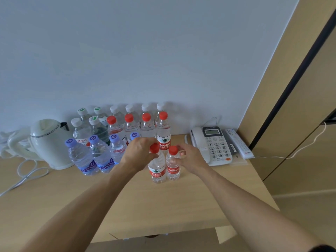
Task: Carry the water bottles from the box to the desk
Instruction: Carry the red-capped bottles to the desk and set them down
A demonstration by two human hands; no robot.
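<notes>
Two red-capped bottles (pixel 157 168) in hands.

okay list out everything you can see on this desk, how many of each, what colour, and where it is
red-capped bottles: six, clear with red labels; four in a row mid-desk, two in front held by the hands
white-capped bottles: five, clear, back by the wall
green-and-white-capped bottles: three, back left
purple-capped bottles: four, blue labels, front left
kettle: one, cream, left
telephone: one, white, right
remote: one, white, right of the telephone
desk: one, light wood
cardboard box: one, brown, bottom edge
left hand: grips the left front bottle
right hand: grips the right front bottle
</notes>
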